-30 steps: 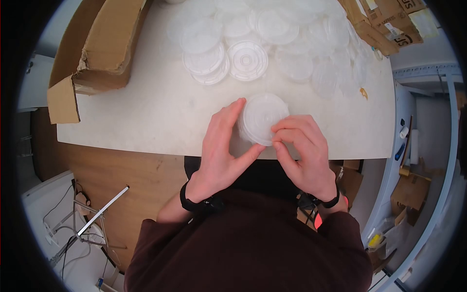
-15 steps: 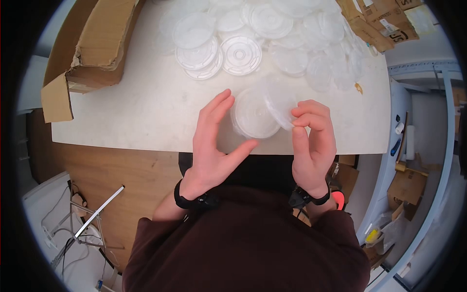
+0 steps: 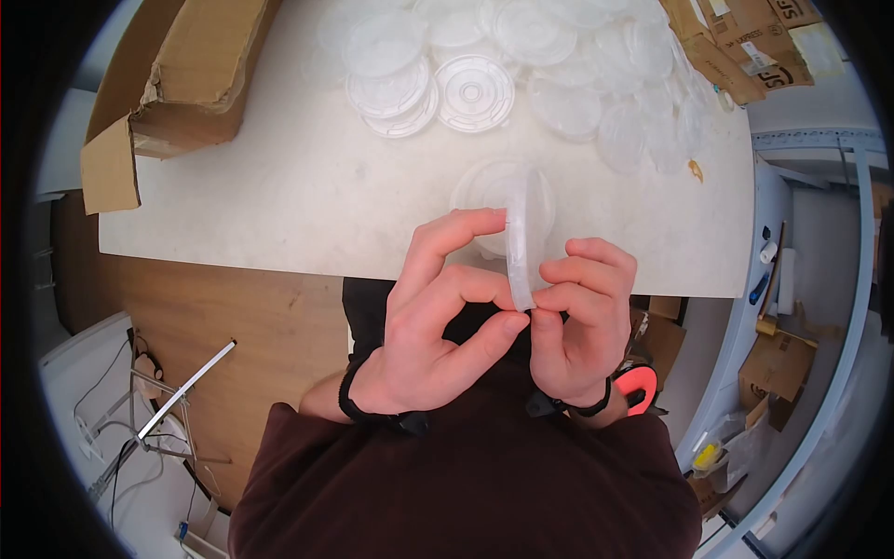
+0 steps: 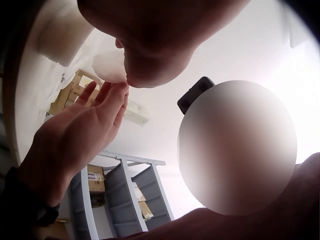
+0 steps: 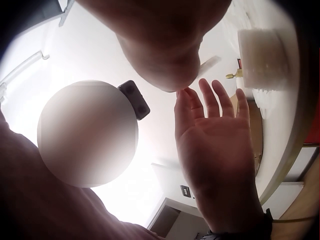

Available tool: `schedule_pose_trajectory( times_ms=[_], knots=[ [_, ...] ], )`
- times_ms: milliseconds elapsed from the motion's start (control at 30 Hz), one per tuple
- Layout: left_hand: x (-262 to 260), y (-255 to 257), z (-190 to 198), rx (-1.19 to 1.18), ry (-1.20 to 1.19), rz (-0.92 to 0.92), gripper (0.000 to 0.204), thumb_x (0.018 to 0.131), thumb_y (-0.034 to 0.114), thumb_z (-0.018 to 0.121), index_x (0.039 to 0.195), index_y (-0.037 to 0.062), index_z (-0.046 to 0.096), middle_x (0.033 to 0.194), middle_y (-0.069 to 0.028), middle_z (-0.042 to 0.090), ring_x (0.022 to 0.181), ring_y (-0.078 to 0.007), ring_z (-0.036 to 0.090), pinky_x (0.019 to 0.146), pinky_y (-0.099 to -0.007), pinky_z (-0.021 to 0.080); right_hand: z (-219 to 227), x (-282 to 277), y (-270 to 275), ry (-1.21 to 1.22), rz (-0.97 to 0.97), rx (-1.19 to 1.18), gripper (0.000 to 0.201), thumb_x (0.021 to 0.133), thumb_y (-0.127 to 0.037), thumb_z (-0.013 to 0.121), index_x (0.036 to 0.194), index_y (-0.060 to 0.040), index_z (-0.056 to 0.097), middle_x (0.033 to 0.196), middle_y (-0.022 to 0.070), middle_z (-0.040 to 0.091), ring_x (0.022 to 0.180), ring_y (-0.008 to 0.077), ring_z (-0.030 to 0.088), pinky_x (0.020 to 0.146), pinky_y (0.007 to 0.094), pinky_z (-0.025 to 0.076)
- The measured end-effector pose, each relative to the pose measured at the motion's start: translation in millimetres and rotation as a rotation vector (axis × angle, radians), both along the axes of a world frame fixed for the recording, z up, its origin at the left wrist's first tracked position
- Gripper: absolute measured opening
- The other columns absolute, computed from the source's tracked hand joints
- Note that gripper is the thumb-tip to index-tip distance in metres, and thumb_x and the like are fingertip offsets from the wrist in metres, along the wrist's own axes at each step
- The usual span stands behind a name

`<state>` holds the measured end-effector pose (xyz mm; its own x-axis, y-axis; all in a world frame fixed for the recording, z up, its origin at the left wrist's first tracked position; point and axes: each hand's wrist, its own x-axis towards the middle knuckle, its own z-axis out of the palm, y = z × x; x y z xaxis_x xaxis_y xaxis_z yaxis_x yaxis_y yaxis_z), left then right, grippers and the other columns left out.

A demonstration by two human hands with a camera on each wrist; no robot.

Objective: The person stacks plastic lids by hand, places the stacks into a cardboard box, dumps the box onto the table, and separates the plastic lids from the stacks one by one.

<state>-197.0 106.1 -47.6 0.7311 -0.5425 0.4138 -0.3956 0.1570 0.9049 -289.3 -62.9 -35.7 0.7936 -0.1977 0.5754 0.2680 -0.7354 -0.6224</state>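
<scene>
A translucent plastic lid (image 3: 518,252) is held on its edge, upright, between both hands in the head view. My left hand (image 3: 445,326) has its fingertips along the lid's left side, with the thumb near the bottom of the rim. My right hand (image 3: 585,312) pinches the rim's lower end between thumb and forefinger, its other fingers loosely raised. Behind the lid stands a stack of similar lids (image 3: 472,189) on the table, partly covered by it. From the right wrist, the stack (image 5: 262,59) looks tall, and the held lid (image 5: 210,65) shows as a thin slant.
Many loose clear lids (image 3: 559,93) are heaped across the back of the white table (image 3: 279,205). An open cardboard box (image 3: 196,84) stands at the left. More cardboard (image 3: 745,51) lies at the far right corner, near a small orange-brown scrap (image 3: 696,170).
The right hand has lifted one lid off the stack, tipped it on edge and brought it nearer the body. The left hand has left the stack's side and closed on that lid.
</scene>
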Motion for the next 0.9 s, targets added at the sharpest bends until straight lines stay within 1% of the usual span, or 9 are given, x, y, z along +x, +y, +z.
schedule_pose_trajectory(
  times_ms=[133,200,300,400,533,600,733,833,900],
  knots=[
    [-0.1,0.7,2.7,0.042,-0.046,0.017,0.018,0.093,0.007,0.083,0.106,0.0022,0.073,0.153,-0.0293,0.057,0.135,-0.0397,0.059,0.111,-0.0465,0.05,-0.8,-0.9,0.5,0.035,0.045,0.116,0.015,0.094,-0.005,0.078,0.108,-0.0064,0.072,0.119,0.011,0.074,0.117,0.039,0.065,0.099,0.0459,0.055],
    [-1.2,-0.4,2.3,0.015,-0.03,0.005,0.015,0.095,0.008,0.082,0.104,0.0021,0.072,0.154,-0.0298,0.057,0.136,-0.0402,0.059,0.111,-0.0469,0.05,-2.7,-1.7,-0.5,0.071,0.129,0.282,0.012,0.098,-0.006,0.076,0.109,-0.0044,0.071,0.119,0.0134,0.074,0.117,0.0394,0.065,0.1,0.0466,0.054],
    [-0.9,0.8,1.0,0.01,-0.033,-0.011,0.015,0.097,0.009,0.081,0.105,0.002,0.071,0.154,-0.031,0.056,0.135,-0.0401,0.06,0.111,-0.0466,0.05,-4.6,-3.2,-2.0,0.1,0.198,0.383,0.01,0.101,-0.007,0.073,0.11,-0.0031,0.069,0.12,0.0151,0.073,0.118,0.0386,0.064,0.101,0.0463,0.053],
    [-2.2,2.5,1.4,0.016,-0.003,-0.04,0.015,0.098,0.009,0.08,0.107,0.0021,0.071,0.153,-0.0327,0.056,0.134,-0.0398,0.062,0.11,-0.0462,0.051,-5.9,-4.6,-1.2,0.12,0.264,0.514,0.009,0.103,-0.007,0.072,0.11,-0.0026,0.068,0.122,0.0149,0.072,0.121,0.0372,0.063,0.103,0.0459,0.052],
    [-1.3,2.3,1.6,-0.001,-0.017,-0.046,0.015,0.098,0.008,0.079,0.109,0.0021,0.07,0.153,-0.0334,0.055,0.134,-0.0393,0.063,0.11,-0.0455,0.051,-7.3,-6.6,-0.4,0.134,0.294,0.564,0.009,0.105,-0.008,0.07,0.112,-0.0029,0.068,0.125,0.0143,0.07,0.122,0.0352,0.061,0.105,0.0452,0.051],
    [-0.5,2.3,1.6,-0.01,-0.025,-0.064,0.014,0.099,0.008,0.078,0.108,0.0018,0.07,0.153,-0.0334,0.055,0.134,-0.0387,0.062,0.11,-0.0453,0.051,-7.5,-8.3,2.6,0.14,0.316,0.675,0.009,0.106,-0.009,0.07,0.113,-0.0031,0.068,0.127,0.0138,0.07,0.122,0.0335,0.06,0.105,0.0448,0.05],
    [0.7,2.0,-0.7,-0.04,0.015,-0.12,0.014,0.099,0.008,0.078,0.108,0.0015,0.07,0.154,-0.0337,0.054,0.134,-0.0387,0.062,0.109,-0.0456,0.052,-6.6,-9.9,3.5,0.137,0.314,0.715,0.01,0.106,-0.008,0.069,0.115,-0.0034,0.068,0.128,0.0133,0.069,0.122,0.0318,0.06,0.105,0.0437,0.05],
    [-0.9,0.7,2.1,-0.007,-0.033,-0.06,0.015,0.099,0.01,0.078,0.109,0.0018,0.07,0.151,-0.0332,0.058,0.131,-0.0378,0.065,0.111,-0.0481,0.052,-7.3,-9.1,3.4,0.142,0.289,0.694,0.011,0.104,-0.005,0.071,0.114,-0.0035,0.068,0.126,0.013,0.07,0.121,0.0315,0.061,0.103,0.0427,0.051],
    [-3.5,-0.4,4.7,0.027,-0.035,0.0,0.014,0.098,0.009,0.079,0.107,0.0026,0.07,0.143,-0.03,0.066,0.126,-0.0377,0.069,0.113,-0.0527,0.052,-6.4,-8.2,2.8,0.104,0.265,0.572,0.016,0.098,-0.001,0.075,0.113,-0.0036,0.069,0.124,0.0129,0.071,0.118,0.032,0.063,0.101,0.0422,0.053]
  ],
)
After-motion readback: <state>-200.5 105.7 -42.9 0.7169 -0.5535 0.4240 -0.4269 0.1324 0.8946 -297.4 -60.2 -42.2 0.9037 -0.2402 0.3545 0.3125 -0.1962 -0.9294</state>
